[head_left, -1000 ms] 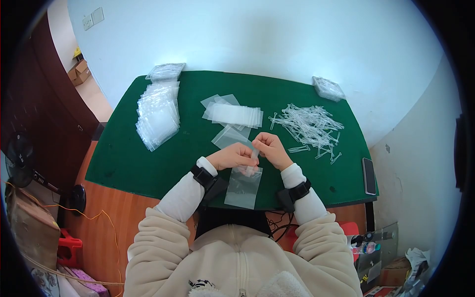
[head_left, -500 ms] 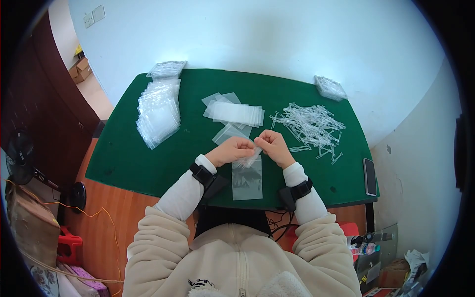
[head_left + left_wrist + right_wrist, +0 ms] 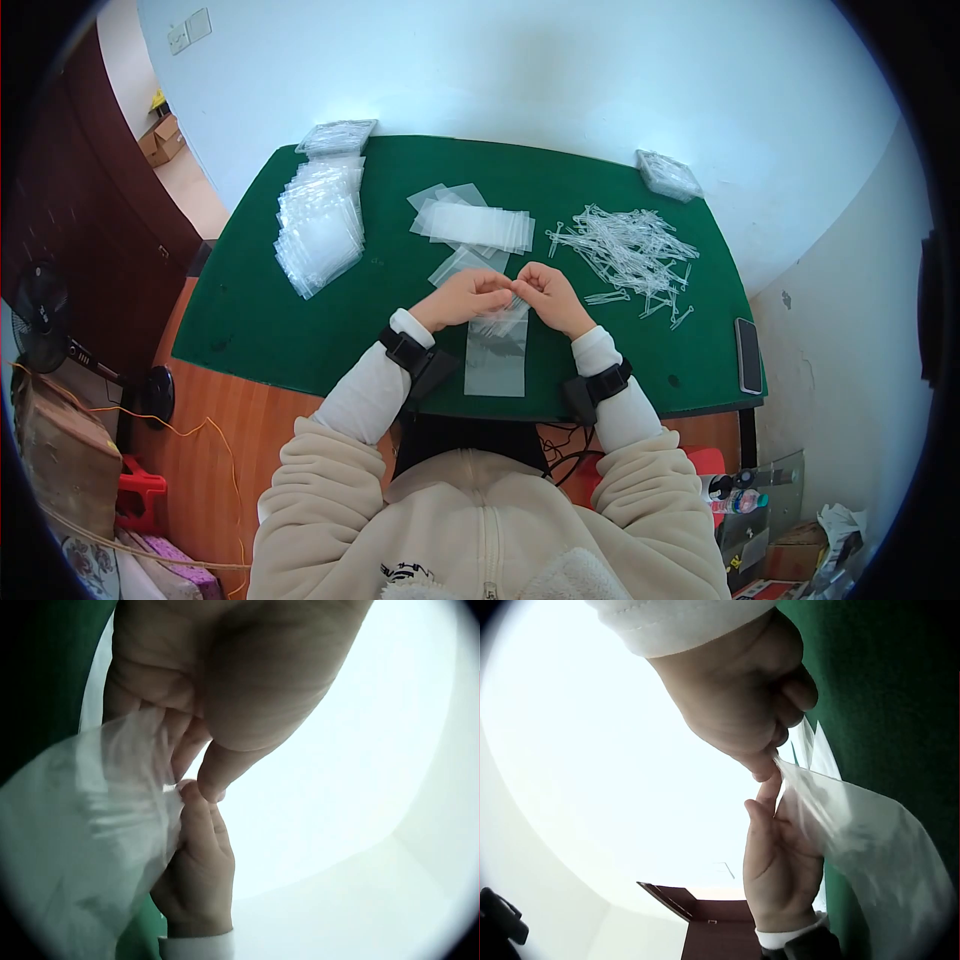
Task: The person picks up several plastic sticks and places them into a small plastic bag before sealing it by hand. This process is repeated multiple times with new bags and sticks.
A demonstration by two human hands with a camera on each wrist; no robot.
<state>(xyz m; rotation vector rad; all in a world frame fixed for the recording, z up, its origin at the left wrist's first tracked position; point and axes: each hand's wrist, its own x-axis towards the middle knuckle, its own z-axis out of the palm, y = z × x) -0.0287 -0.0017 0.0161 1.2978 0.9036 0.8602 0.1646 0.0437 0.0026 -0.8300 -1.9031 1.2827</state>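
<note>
A clear plastic bag (image 3: 495, 360) hangs from both hands over the near middle of the green table. My left hand (image 3: 458, 299) holds the bag's top edge, with several fingers behind the film in the left wrist view. At the bag's top corner, my right hand (image 3: 555, 301) pinches the film between thumb and curled fingers, as the right wrist view also shows. The fingertips of both hands meet there. Faint clear strips show through the upper part of the bag (image 3: 112, 802); what they are, I cannot tell.
Flat empty bags (image 3: 470, 226) lie just beyond the hands. A heap of clear looped pins (image 3: 630, 250) spreads to the right, and a long stack of bags (image 3: 320, 225) lies on the left. Two clear packs stand at the back corners. A phone (image 3: 747, 356) rests by the right edge.
The bag's lower part has swung from a slant to nearly straight and risen a little. The left hand has shifted slightly up, and the fingertips of both hands have come together.
</note>
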